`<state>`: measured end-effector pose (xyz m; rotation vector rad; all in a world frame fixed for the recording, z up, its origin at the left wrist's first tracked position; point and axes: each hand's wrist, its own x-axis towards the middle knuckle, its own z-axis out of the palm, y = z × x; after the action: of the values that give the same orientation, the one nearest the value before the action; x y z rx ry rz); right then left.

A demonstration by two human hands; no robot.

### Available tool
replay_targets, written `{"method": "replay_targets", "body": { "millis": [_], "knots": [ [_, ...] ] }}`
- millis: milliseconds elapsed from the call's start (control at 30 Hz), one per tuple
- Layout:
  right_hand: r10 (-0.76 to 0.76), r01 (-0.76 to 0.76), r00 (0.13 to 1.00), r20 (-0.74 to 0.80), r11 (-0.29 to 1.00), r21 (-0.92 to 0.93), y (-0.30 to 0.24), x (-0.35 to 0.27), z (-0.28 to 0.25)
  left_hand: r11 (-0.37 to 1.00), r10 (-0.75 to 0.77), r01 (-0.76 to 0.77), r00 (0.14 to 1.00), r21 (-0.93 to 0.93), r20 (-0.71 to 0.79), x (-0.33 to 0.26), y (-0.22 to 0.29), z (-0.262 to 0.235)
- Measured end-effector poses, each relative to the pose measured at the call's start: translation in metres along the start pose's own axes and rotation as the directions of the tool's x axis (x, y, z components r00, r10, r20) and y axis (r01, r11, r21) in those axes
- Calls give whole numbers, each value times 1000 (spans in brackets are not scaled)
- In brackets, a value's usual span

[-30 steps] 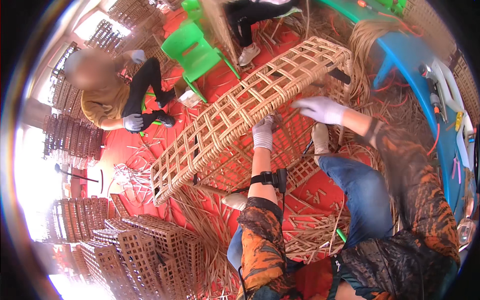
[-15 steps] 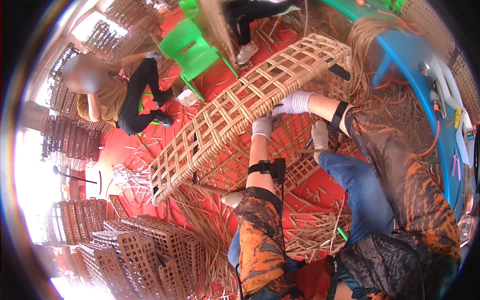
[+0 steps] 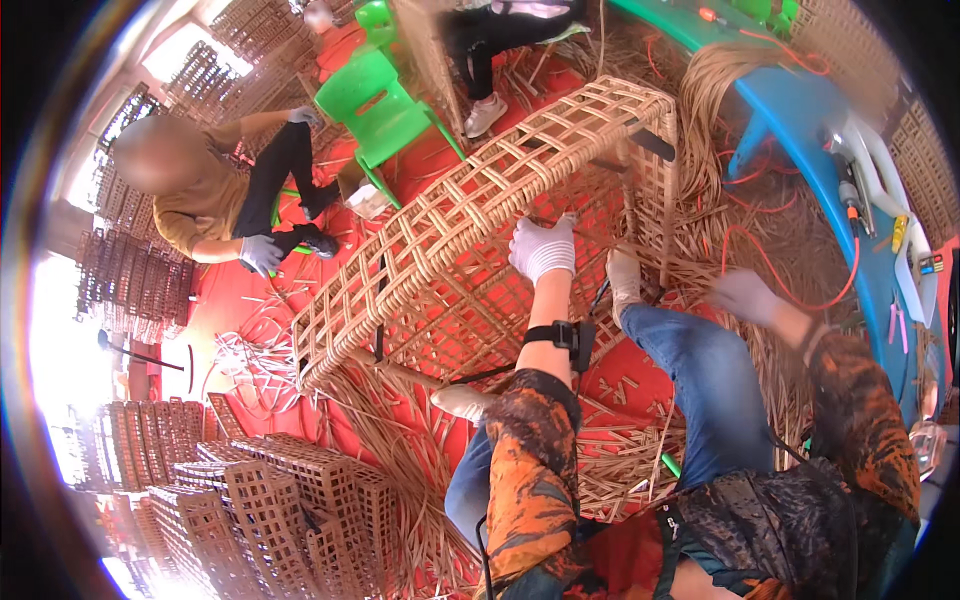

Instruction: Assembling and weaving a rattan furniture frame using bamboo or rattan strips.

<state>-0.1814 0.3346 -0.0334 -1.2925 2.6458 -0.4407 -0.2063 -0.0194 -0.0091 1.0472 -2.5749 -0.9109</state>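
Your left hand (image 3: 541, 247), in a white knit glove, rests against the near long edge of the long open-lattice panel of woven tan rattan (image 3: 470, 215). The fingers are curled onto the weave, but whether they are closed around a strand or only pressing on it cannot be told from this view. Your right hand (image 3: 745, 297), also gloved, is blurred and hangs clear of the panel, down among the loose tan rattan strips (image 3: 740, 215) to your right; it appears to hold nothing, though the blur leaves that uncertain.

The panel lies directly ahead of you, raised off the red floor mat (image 3: 430, 165). Its long axis runs on a diagonal from low at your left to high at your right, where the far end turns down into a short side section. Your left hand is the nearer one, touching the panel about midway along its length; your right is well apart from it.

The weave is a flat, ribbon-like cane in a square grid with open gaps, stiff and smooth in appearance. Offcuts litter the mat around your knees. Stacks of finished brown lattice pieces (image 3: 260, 500) stand at your lower left. A green plastic chair (image 3: 385, 100) and a seated person's gloved hand (image 3: 261, 252) lie beyond the panel.
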Motion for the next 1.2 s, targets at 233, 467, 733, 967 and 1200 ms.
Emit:
{"method": "replay_targets", "body": {
  "millis": [233,467,733,967,1200],
  "knots": [
    [306,-405,846,437,902,151,40,-258,70,951,298,-297,955,-83,-10,31,-37,36],
    [447,-335,701,555,894,-297,56,-66,42,628,81,92,980,-773,182,54,-75,36],
    [-136,145,989,-49,914,380,-28,243,-16,742,65,168,946,-649,319,58,-66,25],
    [-138,-66,925,353,859,508,-70,328,-4,758,21,244,918,-605,396,70,-70,21],
    [-97,113,966,239,992,-54,-105,343,-12,796,-102,254,951,-549,293,75,-71,26]
  ]
}}
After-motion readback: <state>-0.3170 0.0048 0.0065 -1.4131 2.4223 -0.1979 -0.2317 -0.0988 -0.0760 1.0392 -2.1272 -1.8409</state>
